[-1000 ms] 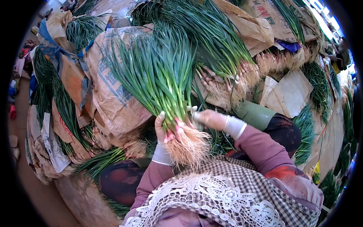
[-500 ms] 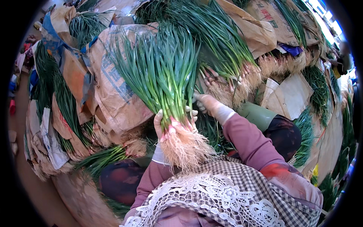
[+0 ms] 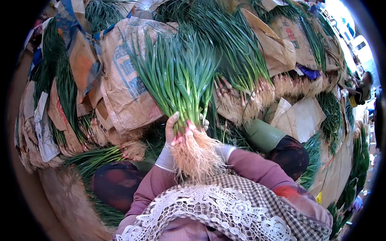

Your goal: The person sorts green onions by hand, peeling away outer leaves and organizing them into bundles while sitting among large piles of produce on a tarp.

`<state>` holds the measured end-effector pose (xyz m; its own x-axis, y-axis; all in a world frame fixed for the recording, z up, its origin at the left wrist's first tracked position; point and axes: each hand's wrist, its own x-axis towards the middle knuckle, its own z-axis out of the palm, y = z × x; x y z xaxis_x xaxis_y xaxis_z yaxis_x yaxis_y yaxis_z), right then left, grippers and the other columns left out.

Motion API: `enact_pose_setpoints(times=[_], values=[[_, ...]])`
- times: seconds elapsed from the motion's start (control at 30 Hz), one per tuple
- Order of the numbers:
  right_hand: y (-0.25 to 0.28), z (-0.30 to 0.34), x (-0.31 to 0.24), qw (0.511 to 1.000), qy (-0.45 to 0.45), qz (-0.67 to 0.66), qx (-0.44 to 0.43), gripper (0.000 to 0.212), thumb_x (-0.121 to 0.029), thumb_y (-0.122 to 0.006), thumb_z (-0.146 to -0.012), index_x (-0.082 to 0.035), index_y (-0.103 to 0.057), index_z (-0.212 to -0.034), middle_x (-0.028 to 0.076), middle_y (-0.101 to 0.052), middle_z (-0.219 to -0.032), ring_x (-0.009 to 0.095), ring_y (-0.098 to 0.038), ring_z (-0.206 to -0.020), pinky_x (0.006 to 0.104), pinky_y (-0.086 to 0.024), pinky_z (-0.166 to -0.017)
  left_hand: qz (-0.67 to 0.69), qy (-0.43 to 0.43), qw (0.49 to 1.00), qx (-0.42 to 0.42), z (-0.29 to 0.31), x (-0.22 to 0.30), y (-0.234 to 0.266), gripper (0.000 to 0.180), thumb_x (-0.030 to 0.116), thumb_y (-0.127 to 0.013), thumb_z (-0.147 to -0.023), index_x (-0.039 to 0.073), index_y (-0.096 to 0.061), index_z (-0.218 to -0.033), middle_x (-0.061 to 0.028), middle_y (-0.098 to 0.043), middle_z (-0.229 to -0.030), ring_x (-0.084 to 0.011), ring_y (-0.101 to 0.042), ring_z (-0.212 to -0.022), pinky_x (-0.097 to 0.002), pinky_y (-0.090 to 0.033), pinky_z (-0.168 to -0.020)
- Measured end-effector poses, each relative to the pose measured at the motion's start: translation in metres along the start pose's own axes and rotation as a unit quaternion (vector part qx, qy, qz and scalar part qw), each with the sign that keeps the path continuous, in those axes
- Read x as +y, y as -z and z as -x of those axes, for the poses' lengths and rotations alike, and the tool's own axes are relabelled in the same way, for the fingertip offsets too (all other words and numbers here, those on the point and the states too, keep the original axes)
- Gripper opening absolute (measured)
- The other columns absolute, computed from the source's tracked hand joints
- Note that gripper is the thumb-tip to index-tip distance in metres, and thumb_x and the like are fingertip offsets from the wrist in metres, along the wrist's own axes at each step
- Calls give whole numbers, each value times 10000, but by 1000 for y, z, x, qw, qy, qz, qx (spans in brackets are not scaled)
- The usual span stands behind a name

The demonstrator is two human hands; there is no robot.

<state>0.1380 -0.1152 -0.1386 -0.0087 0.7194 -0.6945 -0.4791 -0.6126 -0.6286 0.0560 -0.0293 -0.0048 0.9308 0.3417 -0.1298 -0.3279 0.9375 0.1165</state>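
Note:
A thick bunch of green garlic point(image 3: 181, 86) stands upright before me, leaves pointing away and pale roots point(image 3: 197, 154) hanging toward my lap. My left hand point(image 3: 172, 126), in a light glove, is closed around the pinkish stem bases. Its thumb shows on the left side, and fingertips emerge on the right. My right hand point(image 3: 225, 152) is behind the roots; only its white cuffed wrist shows, so its fingers are hidden. Just beyond, to the right, lies a pile of green garlic point(image 3: 245, 64) with its roots toward me.
Brown paper sacks point(image 3: 124, 76) cover stacks at the left and far side. A small loose bunch point(image 3: 100, 156) lies by my left knee. A green boot point(image 3: 263, 134) is at my right leg. Another person point(image 3: 364, 88) is at the far right.
My right hand has come down from beside the stems to behind the roots. The bunch stays in my left hand. The whole view has shifted slightly.

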Motion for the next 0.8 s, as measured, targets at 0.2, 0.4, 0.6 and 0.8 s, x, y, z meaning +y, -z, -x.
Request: enact_pose_setpoints(times=[0.2,0.4,0.6,0.8], values=[[41,44,-66,906,82,406,87,164,-173,-433,-803,-57,-522,-878,40,-540,-696,140,-455,-485,261,-385,-457,-28,7,998,51,5,9,2,633,405,-414,-801,-120,-327,-1144,-297,-504,-970,-189,-549,-501,-202,-474,-482],[45,-4,-47,753,109,-510,-401,232,-153,-427,-814,-47,-480,-1014,48,-506,-744,100,-428,-498,235,-374,-433,-34,4,999,-42,-5,-7,-12,645,463,-392,-807,-58,-333,-1182,-236,-494,-1047,-281,-541,-894,-407,-458,-768],[-42,71,-74,905,197,-301,-229,318,-233,-400,-848,-58,-387,-1112,72,-464,-936,153,-466,-756,269,-405,-649,-32,0,997,-72,-1,5,-9,832,633,-349,-740,-30,-272,-1237,-246,-425,-1139,-305,-481,-996,-419,-402,-855],[-29,95,-98,934,191,-246,-174,395,-218,-391,-860,-52,-301,-1208,94,-397,-1116,177,-445,-938,281,-385,-801,20,-50,998,13,-7,7,26,418,378,-469,-818,-26,-520,-912,-135,-577,-722,-103,-509,-399,-101,-376,-278]])
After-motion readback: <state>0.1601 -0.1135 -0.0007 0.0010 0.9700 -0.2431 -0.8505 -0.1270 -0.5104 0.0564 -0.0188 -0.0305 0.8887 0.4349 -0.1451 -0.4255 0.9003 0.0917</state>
